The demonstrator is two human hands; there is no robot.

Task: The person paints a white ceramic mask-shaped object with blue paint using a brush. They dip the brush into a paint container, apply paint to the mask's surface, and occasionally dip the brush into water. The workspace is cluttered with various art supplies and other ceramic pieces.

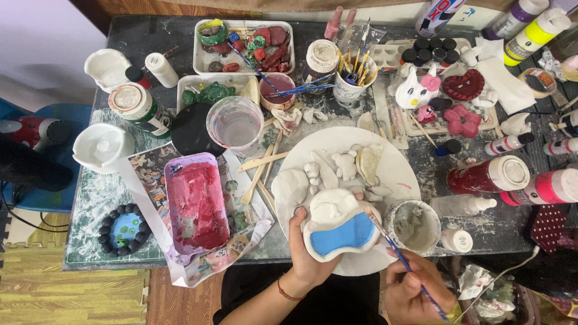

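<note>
Low in the middle of the frame, the left hand [307, 253] cups a white plaster figure [338, 222] from beneath, fingers curled up its left edge, gripping it firmly. The figure's lower half carries a broad patch of blue paint [342, 236]; its top is bare white. To its right, the right hand [415, 292] is pinched closed round a thin blue-handled brush [400, 259], which slants from lower right up to upper left. The bristle tip sits just at the figure's upper right edge, touching or a hair short of it; from this angle it's hard to call. So the figure lies up and to the left of the right hand, its long side running roughly left to right across the frame, and the brush hand is the nearer worker on that right edge. Just beside the brush stands a grey cup of murky water [414, 224]. Behind the figure sits a round white plate [397, 162] of unpainted pieces. At left centre lies a pink tray smeared with red paint [195, 201].
</note>
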